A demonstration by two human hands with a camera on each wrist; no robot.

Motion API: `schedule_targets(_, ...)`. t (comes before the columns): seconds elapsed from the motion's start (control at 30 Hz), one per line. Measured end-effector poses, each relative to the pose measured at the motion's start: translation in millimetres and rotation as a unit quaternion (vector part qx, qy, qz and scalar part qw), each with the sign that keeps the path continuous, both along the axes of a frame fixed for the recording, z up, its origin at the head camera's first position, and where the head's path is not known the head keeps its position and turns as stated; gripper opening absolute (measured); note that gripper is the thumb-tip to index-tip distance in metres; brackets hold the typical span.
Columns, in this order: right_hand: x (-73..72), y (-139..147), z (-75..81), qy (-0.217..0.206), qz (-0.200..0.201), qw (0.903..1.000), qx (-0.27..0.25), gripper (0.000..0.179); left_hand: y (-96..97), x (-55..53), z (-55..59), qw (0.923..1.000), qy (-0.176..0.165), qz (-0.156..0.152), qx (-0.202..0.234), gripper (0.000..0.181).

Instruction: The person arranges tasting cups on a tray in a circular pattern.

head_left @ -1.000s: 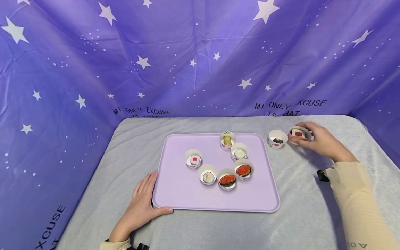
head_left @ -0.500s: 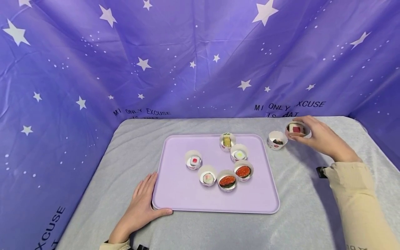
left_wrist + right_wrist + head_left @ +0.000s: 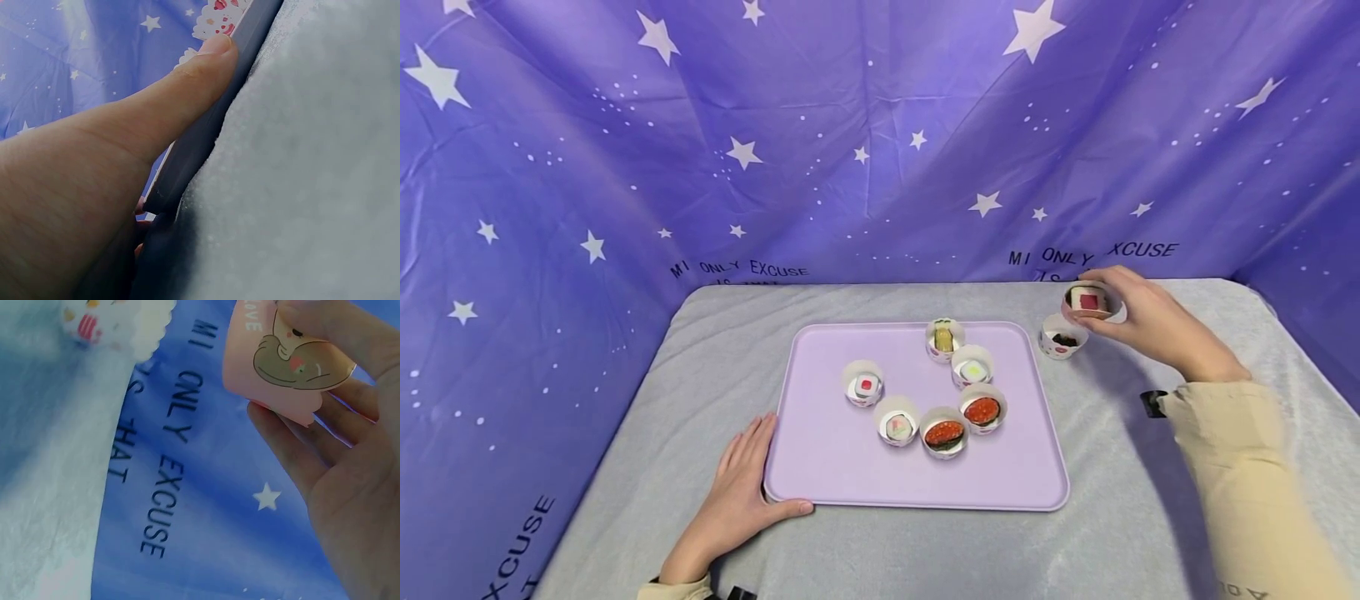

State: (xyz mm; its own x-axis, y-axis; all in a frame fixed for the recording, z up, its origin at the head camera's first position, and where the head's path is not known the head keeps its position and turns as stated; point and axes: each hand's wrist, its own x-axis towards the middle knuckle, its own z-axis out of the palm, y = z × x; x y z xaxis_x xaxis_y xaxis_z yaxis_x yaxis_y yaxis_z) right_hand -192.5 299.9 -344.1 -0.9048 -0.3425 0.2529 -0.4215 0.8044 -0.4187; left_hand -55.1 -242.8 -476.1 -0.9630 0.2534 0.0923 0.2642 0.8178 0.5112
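Note:
My right hand (image 3: 1150,321) grips a pink paper baking cup (image 3: 1075,312) between thumb and fingers. In it lies a toy sushi piece (image 3: 1089,301) with a red square centre. The right wrist view shows the cartoon print on this pink cup (image 3: 275,369), held up off the table. Just below it in the head view stands a white paper cup (image 3: 1062,343) with a dark piece inside. My left hand (image 3: 737,492) rests at the near left corner of the lilac tray (image 3: 827,467), fingers straight along its left side, thumb (image 3: 200,69) on the front edge.
Several paper cups with toy sushi stand on the tray, among them one with orange roe (image 3: 943,435) and one with a yellow topping (image 3: 944,338). The table has a grey cloth (image 3: 925,554). A purple star-print curtain (image 3: 850,125) hangs behind.
My right hand has lifted the pink cup from the table and carried it left, over behind the white cup. My left hand and the tray stay in place.

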Motion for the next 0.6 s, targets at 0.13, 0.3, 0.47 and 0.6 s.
schedule_targets(0.13, -0.6, -12, 4.8, 0.005, 0.008, 1.0000, -0.003, 0.054, 0.8, 0.2, 0.9, 1.0000, -0.002, 0.001, 0.001, 0.128)
schedule_targets(0.3, -2.1, -27, 6.5, 0.003, 0.019, 0.9998, -0.001, 0.052, 1.7, 0.4, 2.3, 1.0000, -0.003, 0.001, 0.002, 0.128)
schedule_targets(0.47, -3.6, -42, 8.7, -0.006, 0.032, 0.9995, 0.003, 0.051, 2.1, 0.7, 2.7, 1.0000, 0.001, -0.001, 0.004, 0.127)
schedule_targets(0.6, -4.7, -54, 12.5, -0.011, 0.045, 0.9989, 0.013, 0.053, 1.8, 0.5, 2.0, 1.0000, 0.006, -0.001, 0.002, 0.127)
